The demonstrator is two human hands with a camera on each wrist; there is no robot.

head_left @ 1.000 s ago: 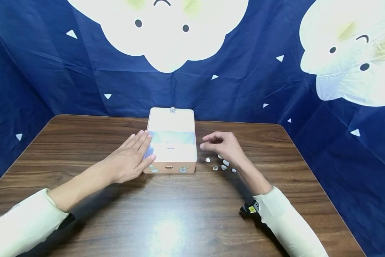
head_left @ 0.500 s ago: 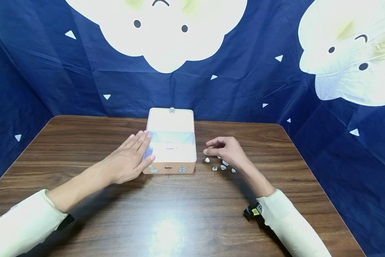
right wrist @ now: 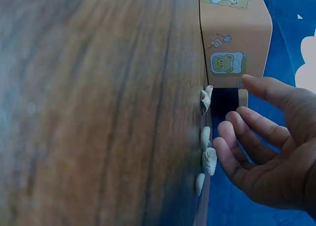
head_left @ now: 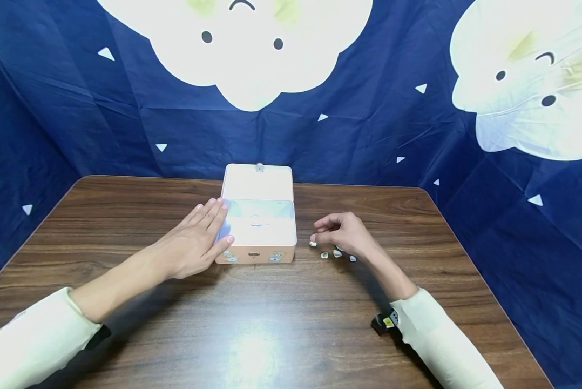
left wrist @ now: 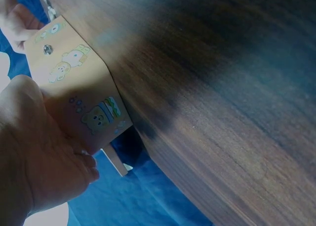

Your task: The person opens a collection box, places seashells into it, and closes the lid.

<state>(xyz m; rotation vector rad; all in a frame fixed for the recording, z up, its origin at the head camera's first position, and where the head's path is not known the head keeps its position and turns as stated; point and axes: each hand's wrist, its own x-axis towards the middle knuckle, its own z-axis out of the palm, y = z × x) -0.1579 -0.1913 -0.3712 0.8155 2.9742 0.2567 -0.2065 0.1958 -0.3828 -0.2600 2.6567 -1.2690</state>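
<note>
A small peach-coloured box point(head_left: 257, 237) with bear stickers stands open at the table's middle, its lid point(head_left: 258, 182) tilted back. My left hand point(head_left: 208, 227) lies flat against the box's left side, fingers straight, thumb by the front corner. In the left wrist view the left hand point(left wrist: 39, 161) presses on the stickered box wall point(left wrist: 79, 92). Several small white shells point(head_left: 324, 254) lie on the table just right of the box. My right hand point(head_left: 322, 231) hovers low over the shells point(right wrist: 206, 137), its fingers point(right wrist: 256, 122) loosely curved and holding nothing.
The brown wooden table point(head_left: 271, 324) is ringed by a dark blue cloth point(head_left: 369, 135) printed with white cloud faces. A small black and yellow device point(head_left: 384, 322) sits at my right sleeve cuff.
My right hand has come down and a little to the right, from beside the box's rim to just above the shells. The left hand and the box have stayed put.
</note>
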